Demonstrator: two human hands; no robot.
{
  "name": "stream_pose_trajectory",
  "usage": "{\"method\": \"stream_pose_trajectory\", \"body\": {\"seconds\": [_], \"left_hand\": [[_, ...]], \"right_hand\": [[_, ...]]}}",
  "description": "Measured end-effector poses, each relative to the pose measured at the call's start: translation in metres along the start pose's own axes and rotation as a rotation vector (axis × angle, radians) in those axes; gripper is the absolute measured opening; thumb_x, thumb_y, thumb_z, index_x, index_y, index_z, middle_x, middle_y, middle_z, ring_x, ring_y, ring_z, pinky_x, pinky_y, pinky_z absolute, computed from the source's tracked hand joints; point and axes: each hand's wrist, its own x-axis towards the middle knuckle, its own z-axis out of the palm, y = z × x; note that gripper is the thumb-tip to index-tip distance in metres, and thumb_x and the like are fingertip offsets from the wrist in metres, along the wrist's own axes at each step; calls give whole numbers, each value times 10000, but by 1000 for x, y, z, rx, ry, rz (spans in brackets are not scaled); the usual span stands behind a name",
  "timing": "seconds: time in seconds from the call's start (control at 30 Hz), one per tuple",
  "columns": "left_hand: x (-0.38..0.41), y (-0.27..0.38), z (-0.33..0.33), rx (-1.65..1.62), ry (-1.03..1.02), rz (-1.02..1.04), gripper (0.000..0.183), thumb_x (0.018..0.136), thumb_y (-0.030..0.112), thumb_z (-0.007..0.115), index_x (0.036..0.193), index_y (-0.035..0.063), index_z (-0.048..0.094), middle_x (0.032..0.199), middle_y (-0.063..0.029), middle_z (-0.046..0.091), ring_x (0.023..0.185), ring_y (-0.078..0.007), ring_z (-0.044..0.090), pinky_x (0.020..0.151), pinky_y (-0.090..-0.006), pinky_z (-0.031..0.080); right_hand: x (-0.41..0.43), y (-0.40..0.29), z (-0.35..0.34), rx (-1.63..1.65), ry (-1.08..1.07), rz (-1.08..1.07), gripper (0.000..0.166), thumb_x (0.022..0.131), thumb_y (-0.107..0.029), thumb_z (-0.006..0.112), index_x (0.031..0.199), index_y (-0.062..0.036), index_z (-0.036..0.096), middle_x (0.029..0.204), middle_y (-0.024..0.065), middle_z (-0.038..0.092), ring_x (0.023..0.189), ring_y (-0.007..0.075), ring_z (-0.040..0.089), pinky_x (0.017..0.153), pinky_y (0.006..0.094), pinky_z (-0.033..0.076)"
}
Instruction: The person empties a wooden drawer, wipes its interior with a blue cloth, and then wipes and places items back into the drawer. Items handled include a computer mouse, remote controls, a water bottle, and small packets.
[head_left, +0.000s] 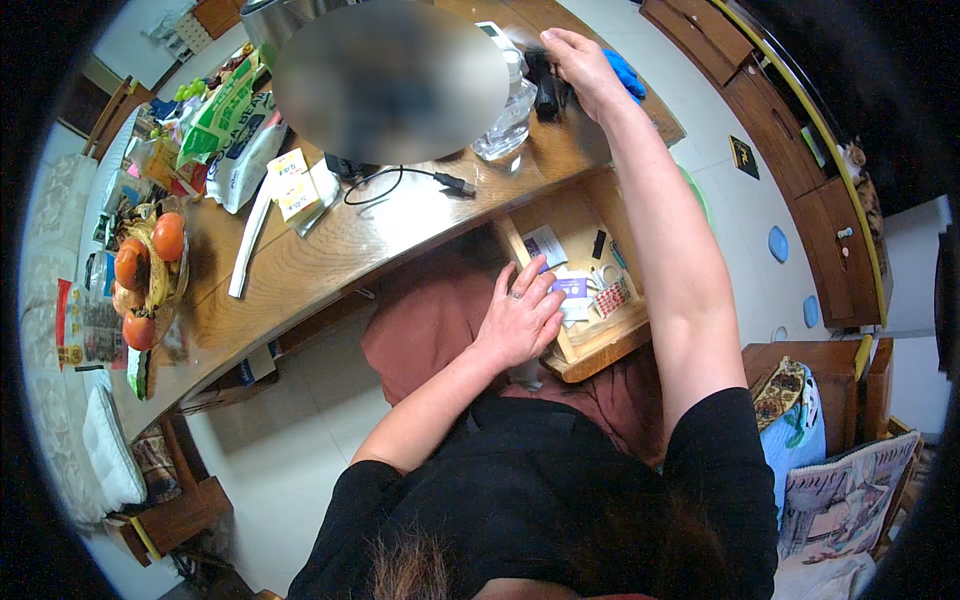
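My left hand (523, 315) rests with its fingers apart over the left side of an open wooden drawer (598, 349). In that drawer lie white-and-purple packets (574, 289), a red-patterned small box (612, 298), a roll of white tape or cord (609, 276) and a small black item (598, 244). Stretched out over the table's far right, my right hand (581, 64) is at a black object (544, 86); whether it grips this is unclear. A clear plastic or glass container (510, 124) stands just left of it, and a blue cloth-like item (624, 75) lies to its right.
The wooden table (337, 259) bears a black cable (454, 184), a yellow-and-white box (292, 187), a white strip (251, 240), plastic bags (244, 150) and a bowl of persimmons or tomatoes (169, 236) with bananas. A blurred oval hides the table's far middle. A cabinet (787, 135) stands at right.
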Motion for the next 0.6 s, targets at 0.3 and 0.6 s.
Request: {"method": "stream_pose_trajectory", "body": {"seconds": [0.3,0.6], "left_hand": [[-2,-2,4,-8,18,6,292,856,239,567,1106,89,586,1231,-140,500,1346,-344,338,1077,-573,255],[-1,-3,7,-2,60,26,323,844,223,544,1134,84,575,1254,-145,492,1323,-382,354,1072,-553,272]], "right_hand": [[-110,10,-58,108,118,-144,240,981,-184,526,1103,-2,624,968,74,686,842,132,651,759,256,510],[-230,92,-50,-958,-507,147,755,755,-249,746,1398,-47,404,1437,228,385,1314,404,391,1084,445,359]]}}
